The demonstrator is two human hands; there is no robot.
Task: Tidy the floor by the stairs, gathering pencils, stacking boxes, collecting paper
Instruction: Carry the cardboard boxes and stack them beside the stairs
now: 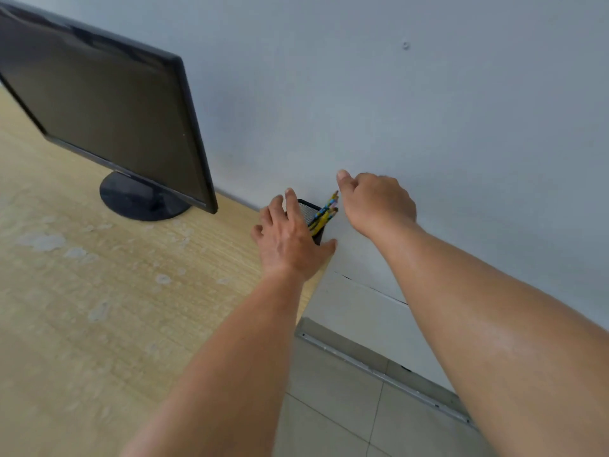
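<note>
Furthest left I see a dark monitor (pixel 108 127) standing on the pale wooden desk (pixel 99 291). It is well apart from the work and out of my way.

Moving right, my left hand (pixel 290 239) lies against the black mesh pencil holder (pixel 308 212), which sits at the desk's far right corner, close to the wall (pixel 428 94). The fingers are laid fairly straight along the holder's left side and the thumb is spread across its near corner. I read that as bracing the holder rather than clasping it.

The pencils (pixel 326 214) stand inside the holder. Their long axis tilts up and to the right, so the tips point toward my right hand (pixel 379 206). That hand hangs just beside the tips, slightly above them, with its back to the camera and the thumb sticking up. Its fingers are curled under and hidden, and I cannot tell whether they pinch a pencil or hold nothing.

So the right hand is the nearer one to the pencil tips, and the left is the nearer one to the holder's body. Any push on the pencils should run down their tilt, leftward and down into the holder. A sideways knock could tip it off the desk edge toward the tiled floor (pixel 329 390) on the right.
</note>
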